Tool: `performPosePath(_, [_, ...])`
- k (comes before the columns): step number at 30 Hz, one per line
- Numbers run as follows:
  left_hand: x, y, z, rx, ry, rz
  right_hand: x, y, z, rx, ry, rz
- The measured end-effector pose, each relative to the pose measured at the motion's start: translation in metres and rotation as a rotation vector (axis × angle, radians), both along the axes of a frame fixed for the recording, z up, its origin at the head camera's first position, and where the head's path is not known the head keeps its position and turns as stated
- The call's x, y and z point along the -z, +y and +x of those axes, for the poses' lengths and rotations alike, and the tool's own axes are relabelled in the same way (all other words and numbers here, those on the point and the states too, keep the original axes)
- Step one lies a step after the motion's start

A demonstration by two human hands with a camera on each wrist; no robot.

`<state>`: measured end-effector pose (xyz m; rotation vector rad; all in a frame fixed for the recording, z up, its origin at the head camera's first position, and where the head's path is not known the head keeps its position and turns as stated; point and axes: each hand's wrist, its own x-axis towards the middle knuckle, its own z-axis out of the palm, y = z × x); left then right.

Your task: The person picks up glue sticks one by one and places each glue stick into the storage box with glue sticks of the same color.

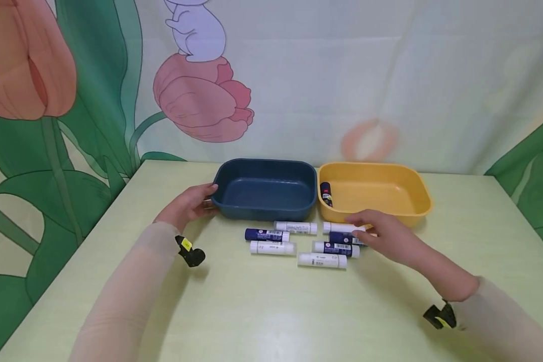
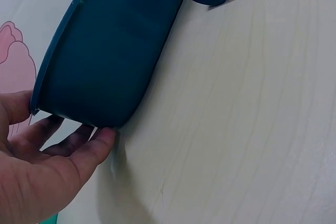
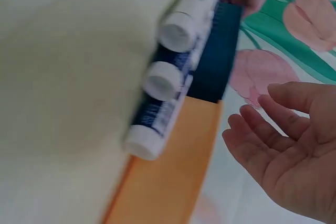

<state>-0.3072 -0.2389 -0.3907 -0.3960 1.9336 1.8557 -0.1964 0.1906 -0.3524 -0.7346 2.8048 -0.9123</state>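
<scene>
My left hand [image 1: 187,203] holds the left end of a dark blue plastic bin [image 1: 264,213]; its thumb is at the rim and its fingers [image 2: 97,145] rest against the outer end wall. My right hand [image 1: 389,237] is over the right side of a group of glue sticks, its fingers loosely bent with nothing between them in the right wrist view. Some are navy with white ends, like the navy glue stick [image 1: 264,235]; others are white, like the white glue stick [image 1: 322,260]. One dark glue stick [image 1: 326,194] leans inside the yellow bin [image 1: 375,173] at its left end.
The two bins stand side by side at the back of the pale table [image 1: 262,311]. Behind them hangs a printed cloth [image 1: 307,90] with tulips and a white animal. The loose glue sticks lie in rough rows just in front of the bins.
</scene>
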Motion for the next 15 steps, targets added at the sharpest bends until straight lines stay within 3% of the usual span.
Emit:
performPosePath(6, [-0.002,-0.002,0.0,0.0,0.001,-0.006,0.023,0.001,-0.005,-0.094,0.18,0.192])
performPosePath(15, [-0.001,0.001,-0.001,0.005,-0.013,-0.005,0.037,-0.002,-0.017,-0.145,0.273,0.365])
